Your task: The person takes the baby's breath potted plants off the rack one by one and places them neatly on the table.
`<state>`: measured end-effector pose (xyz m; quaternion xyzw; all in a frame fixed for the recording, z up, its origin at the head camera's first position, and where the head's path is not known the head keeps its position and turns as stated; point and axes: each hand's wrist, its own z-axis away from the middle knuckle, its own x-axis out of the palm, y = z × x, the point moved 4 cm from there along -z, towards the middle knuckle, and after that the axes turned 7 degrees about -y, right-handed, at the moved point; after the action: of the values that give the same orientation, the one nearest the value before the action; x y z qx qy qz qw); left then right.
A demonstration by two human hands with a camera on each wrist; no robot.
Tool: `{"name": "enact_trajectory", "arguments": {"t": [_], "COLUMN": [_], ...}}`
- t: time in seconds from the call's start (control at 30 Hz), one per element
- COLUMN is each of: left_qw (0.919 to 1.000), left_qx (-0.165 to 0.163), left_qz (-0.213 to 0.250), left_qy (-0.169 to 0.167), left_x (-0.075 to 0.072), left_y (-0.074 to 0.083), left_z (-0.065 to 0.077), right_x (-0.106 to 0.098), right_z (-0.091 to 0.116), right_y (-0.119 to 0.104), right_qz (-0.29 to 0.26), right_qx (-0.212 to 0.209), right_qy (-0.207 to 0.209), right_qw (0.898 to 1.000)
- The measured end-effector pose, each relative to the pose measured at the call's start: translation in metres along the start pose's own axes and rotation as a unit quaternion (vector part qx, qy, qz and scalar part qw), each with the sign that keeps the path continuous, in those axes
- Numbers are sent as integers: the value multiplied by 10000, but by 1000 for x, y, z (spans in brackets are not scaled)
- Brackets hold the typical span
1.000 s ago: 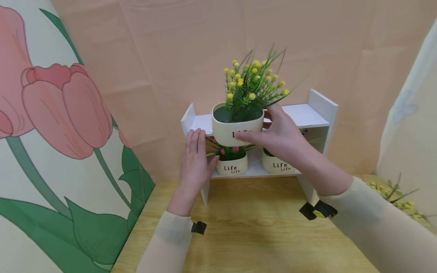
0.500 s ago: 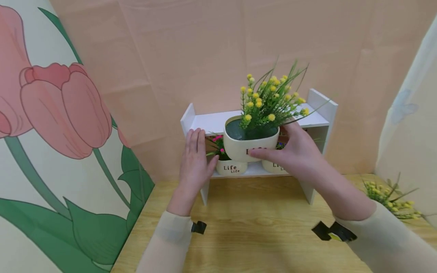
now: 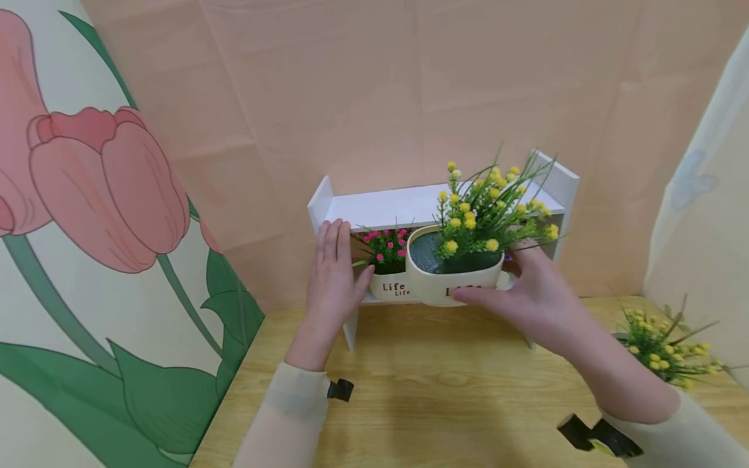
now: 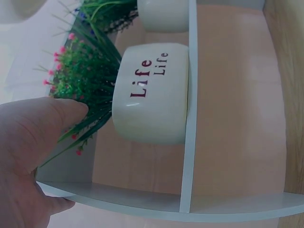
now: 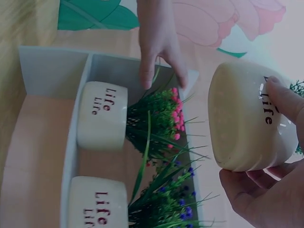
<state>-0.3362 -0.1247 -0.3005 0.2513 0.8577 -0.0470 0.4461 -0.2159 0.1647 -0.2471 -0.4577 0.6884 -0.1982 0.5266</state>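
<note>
A mural of large pink tulips (image 3: 111, 188) fills the left side, meeting a creased beige-pink cloth (image 3: 374, 104). At far right, a yellow-flowered plant (its lower part mostly hidden) (image 3: 664, 351) stands on the wood-grained tabletop (image 3: 445, 390).

Indoors: decorated tabletop corner, homey look; exact room type can't be told. Evidence: large pink tulip print (image 3: 111, 192) on the left side, creased pinkish cloth (image 3: 374, 97) as backdrop, wood-grain table (image 3: 433, 390), small white shelf (image 3: 380, 208) standing on it, flowering potted plants (image 3: 430, 283), two of them on the shelf.
</note>
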Motion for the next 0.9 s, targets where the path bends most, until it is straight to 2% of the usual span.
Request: {"name": "enact_trajectory", "arguments": {"t": [0.13,0.3,0.43,0.63,0.77,0.9], "left_qw": [10000,10000,9999,9998,10000,9998], "left_qx": [35,4,-57,-71,-2,-43], "left_qz": [-10,-19,-25,-14,-11,-24], "left_qy": [-10,-56,-142,-171,-94,-173], "left_x": [0,0,-1,-2,-2,-2], "left_y": [0,-1,-1,-1,-1,-2], "left_z": [1,1,1,3,4,5], "right_x": [2,4,3,1,-1,-2], "right_z": [11,23,33,51,61,68], "right_y": [8,19,29,47,58,70], "right_qz": [-224,-359,17,390,515,597], "right_qx": [-173,-201,-17,316,301,222], "right_qy": [18,45,181,174,246,398], "right_qw": [9996,9991,9998,9986,9979,9972]}}
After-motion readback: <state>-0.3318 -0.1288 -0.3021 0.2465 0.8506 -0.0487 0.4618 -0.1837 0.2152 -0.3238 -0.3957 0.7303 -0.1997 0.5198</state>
